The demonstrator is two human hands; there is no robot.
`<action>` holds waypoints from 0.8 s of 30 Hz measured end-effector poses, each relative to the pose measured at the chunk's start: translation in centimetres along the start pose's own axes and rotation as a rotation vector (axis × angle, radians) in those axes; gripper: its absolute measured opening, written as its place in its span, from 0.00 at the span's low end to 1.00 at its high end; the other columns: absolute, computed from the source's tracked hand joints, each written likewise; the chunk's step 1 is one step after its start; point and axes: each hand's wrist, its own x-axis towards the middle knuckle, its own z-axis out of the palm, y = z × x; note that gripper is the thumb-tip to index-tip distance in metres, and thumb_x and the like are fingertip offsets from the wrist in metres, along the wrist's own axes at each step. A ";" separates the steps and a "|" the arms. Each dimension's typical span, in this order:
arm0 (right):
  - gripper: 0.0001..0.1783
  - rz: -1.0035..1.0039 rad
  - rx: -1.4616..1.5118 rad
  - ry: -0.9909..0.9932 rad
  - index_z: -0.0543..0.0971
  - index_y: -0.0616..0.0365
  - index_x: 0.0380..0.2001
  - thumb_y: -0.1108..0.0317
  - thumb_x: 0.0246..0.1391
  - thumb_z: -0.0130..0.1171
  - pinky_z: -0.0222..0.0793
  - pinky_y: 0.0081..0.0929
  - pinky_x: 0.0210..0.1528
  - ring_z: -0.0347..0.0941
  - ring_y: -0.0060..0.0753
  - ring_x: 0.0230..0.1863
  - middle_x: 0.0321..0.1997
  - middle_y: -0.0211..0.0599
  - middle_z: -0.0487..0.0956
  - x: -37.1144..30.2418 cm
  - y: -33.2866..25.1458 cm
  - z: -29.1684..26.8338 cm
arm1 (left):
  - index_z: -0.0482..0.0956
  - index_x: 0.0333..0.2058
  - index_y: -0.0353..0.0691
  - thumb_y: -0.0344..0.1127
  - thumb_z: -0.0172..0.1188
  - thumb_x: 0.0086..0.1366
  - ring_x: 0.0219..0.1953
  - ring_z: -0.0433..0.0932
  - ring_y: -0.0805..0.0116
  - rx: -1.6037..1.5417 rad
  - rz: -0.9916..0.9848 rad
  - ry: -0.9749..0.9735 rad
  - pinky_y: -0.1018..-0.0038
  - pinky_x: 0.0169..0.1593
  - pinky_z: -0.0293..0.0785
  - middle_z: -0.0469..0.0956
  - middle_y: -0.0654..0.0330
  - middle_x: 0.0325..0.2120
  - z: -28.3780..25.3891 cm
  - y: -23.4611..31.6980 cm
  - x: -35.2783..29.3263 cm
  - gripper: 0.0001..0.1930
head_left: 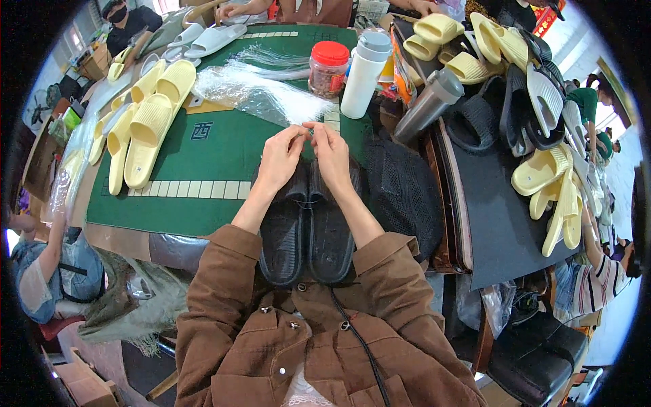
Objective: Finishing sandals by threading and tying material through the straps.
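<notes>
A pair of black slide slippers (285, 237) lies side by side right in front of me, toes away, at the table's near edge. Over their toe ends, my left hand (281, 157) and my right hand (330, 154) meet with fingertips pinched together. Whatever is between the fingertips is too small to make out. A thin clear strand shows between the two slippers, below my hands. Just beyond my fingers lies a spread bundle of thin clear plastic strands (271, 88) on the green mat (224, 146).
Yellow slippers (159, 122) lie at the left. A red-lidded jar (329, 71), white bottle (366, 78) and steel tumbler (428, 105) stand beyond my right hand. A black mesh bag (403, 186) sits beside the slippers. More slippers (542, 169) fill the right table. Other people work around.
</notes>
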 end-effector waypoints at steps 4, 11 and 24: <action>0.19 -0.029 0.030 0.000 0.80 0.59 0.41 0.59 0.66 0.43 0.55 0.16 0.28 0.59 0.13 0.26 0.26 0.23 0.69 0.0 0.1 -0.1 | 0.75 0.35 0.33 0.24 0.50 0.63 0.24 0.73 0.65 -0.057 0.014 -0.064 0.72 0.31 0.70 0.76 0.53 0.25 0.0 0.1 0.0 0.05; 0.18 -0.172 -0.031 0.061 0.80 0.60 0.41 0.60 0.65 0.45 0.64 0.23 0.39 0.68 0.23 0.33 0.32 0.31 0.76 0.1 0.7 0.0 | 0.75 0.36 0.32 0.24 0.51 0.62 0.26 0.74 0.64 -0.035 -0.003 -0.058 0.71 0.34 0.71 0.77 0.52 0.27 0.2 0.0 0.0 0.05; 0.14 -0.259 -0.236 -0.018 0.80 0.60 0.44 0.67 0.60 0.50 0.66 0.28 0.42 0.69 0.35 0.37 0.33 0.40 0.71 -0.1 0.4 0.4 | 0.76 0.37 0.31 0.25 0.53 0.62 0.23 0.74 0.65 -0.004 0.001 0.029 0.72 0.31 0.70 0.75 0.51 0.23 0.0 0.3 -0.1 0.06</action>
